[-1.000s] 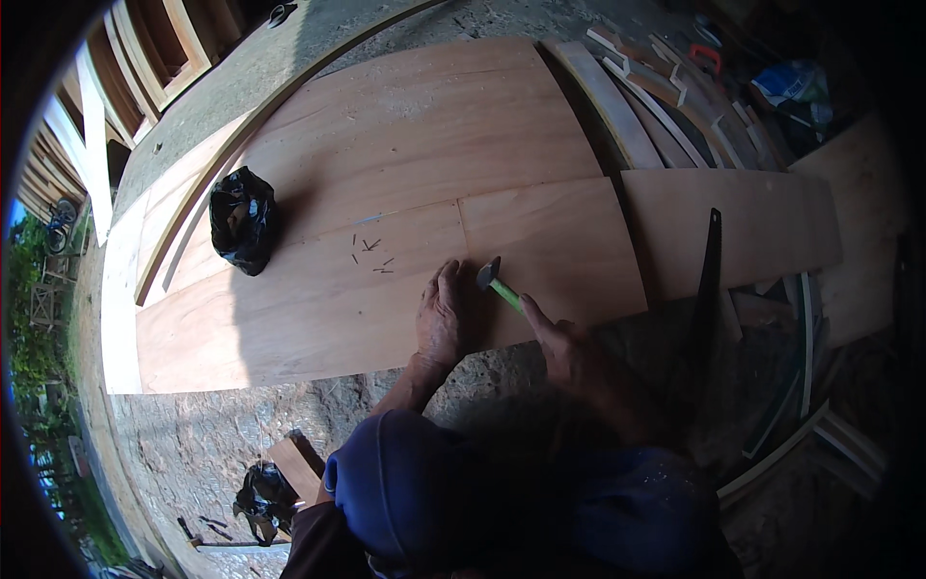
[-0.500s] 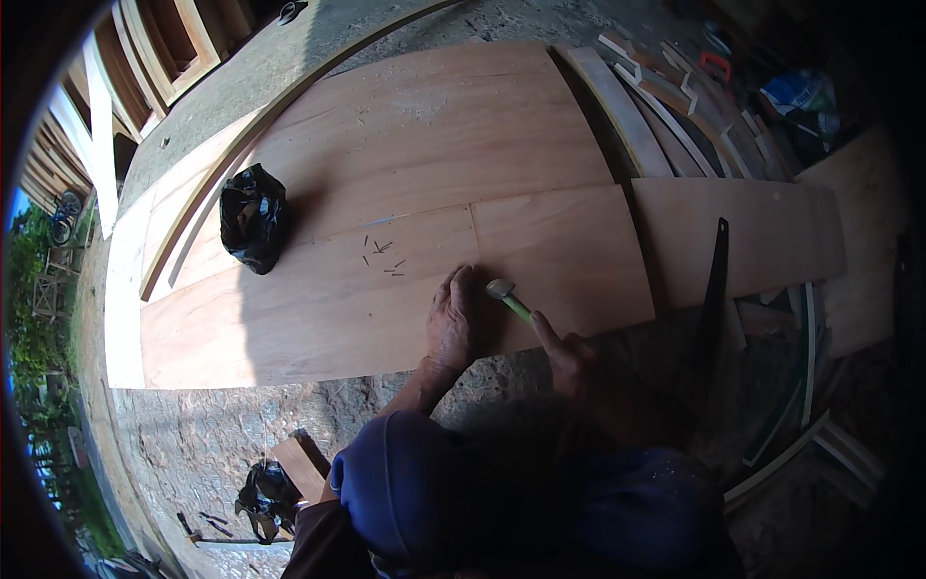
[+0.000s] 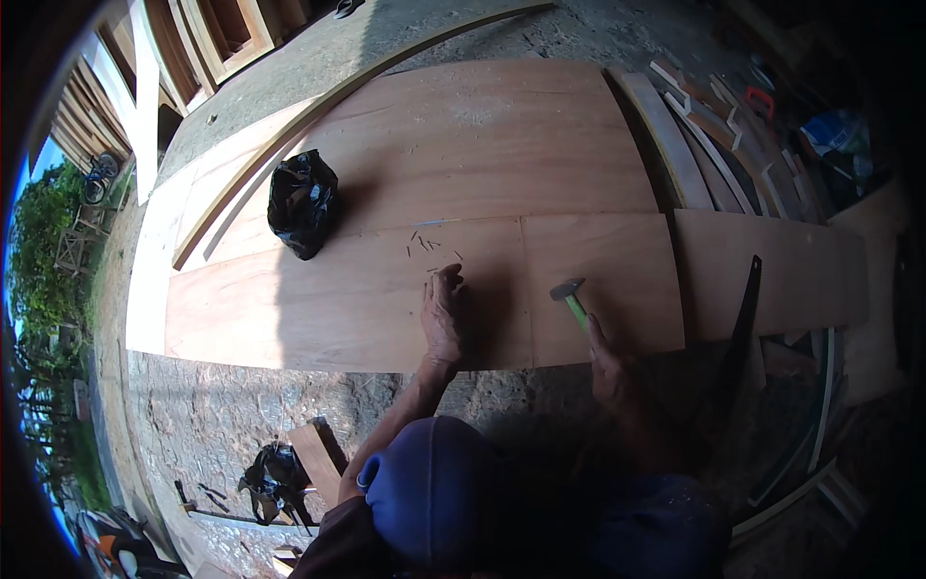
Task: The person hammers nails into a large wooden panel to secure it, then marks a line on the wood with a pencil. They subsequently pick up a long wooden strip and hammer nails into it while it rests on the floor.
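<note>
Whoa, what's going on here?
A person is working over flat wooden boards. The right hand holds a hammer with a green handle, its head over the boards. The left hand is close to some loose nails; whether it has one in its fingers is too small to tell. A black plastic bag sits left of the nails.

The plywood panel (image 3: 386,309) is pinkish tan with faint wavy brown grain, split by shadow into a pale, sunlit left end and a duller right; upon it show a glossy black plastic bag (image 3: 302,217), dark nails (image 3: 425,243) and, above its right part, a hammer (image 3: 578,312) with bright green handle and grey head. Nearer than the panel come plain blue clothing (image 3: 424,492) and mottled grey-brown ground (image 3: 222,415), while right of it stands a blackish saw blade (image 3: 744,311).
</note>
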Demonstrator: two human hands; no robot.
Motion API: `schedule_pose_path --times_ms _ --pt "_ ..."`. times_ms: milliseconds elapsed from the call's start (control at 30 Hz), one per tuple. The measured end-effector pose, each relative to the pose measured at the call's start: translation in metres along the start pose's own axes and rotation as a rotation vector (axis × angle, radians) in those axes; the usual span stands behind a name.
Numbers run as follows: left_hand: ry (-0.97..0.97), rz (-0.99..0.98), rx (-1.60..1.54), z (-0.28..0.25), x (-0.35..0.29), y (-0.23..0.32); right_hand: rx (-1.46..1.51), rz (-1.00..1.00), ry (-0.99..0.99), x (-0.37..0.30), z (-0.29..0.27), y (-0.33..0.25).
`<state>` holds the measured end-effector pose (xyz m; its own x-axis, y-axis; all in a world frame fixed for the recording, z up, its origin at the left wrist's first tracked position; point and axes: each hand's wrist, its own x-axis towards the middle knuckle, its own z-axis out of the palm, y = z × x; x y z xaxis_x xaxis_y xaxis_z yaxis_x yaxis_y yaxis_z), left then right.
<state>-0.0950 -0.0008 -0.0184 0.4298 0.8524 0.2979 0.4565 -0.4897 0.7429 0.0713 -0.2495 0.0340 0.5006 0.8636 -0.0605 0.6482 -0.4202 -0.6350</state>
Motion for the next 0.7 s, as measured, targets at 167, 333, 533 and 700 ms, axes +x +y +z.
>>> schedule_pose_path --times_ms 167,333,533,700 --pt "-0.126 0.090 0.048 -0.030 0.058 -0.020 0.068 -0.065 0.083 0.004 0.000 0.011" --pt "-0.328 0.536 0.249 -0.026 0.089 -0.026 0.145 -0.248 0.248 0.013 0.014 0.021" --pt "-0.561 0.488 0.432 -0.011 0.105 -0.005 0.124 -0.113 0.126 0.012 0.007 0.019" --pt "-0.413 0.510 0.365 -0.001 0.102 -0.013 -0.073 -0.055 -0.025 0.051 -0.014 -0.019"
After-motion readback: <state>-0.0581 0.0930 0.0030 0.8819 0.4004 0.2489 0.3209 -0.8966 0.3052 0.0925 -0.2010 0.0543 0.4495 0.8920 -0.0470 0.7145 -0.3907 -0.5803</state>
